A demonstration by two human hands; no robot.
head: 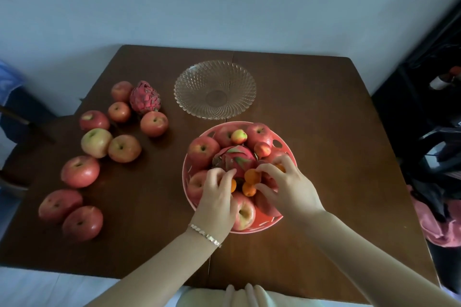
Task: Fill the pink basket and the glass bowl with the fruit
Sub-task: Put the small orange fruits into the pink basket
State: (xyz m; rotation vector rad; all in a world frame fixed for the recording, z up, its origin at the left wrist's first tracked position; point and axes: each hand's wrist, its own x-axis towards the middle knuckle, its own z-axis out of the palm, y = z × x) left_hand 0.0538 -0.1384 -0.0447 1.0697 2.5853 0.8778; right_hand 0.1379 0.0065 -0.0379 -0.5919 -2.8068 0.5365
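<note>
The pink basket (287, 149) sits on the brown table (311, 112), heaped with red apples, a dragon fruit (237, 158) and small orange mandarins (252, 176). My left hand (219, 194) reaches into the basket's near left side, fingers curled round a mandarin (233, 185) that is mostly hidden. My right hand (287, 184) is in the basket's near right, fingers curled over small fruit, with an orange one (280, 168) peeking past the fingertips. The glass bowl (215, 90) stands just behind the basket with nothing in it.
Several red apples (79, 171) and one yellowish apple (96, 142) lie loose on the table's left side, with a second dragon fruit (144, 97) at the back. A dark chair and bags (434, 157) stand to the right. A wall lies behind.
</note>
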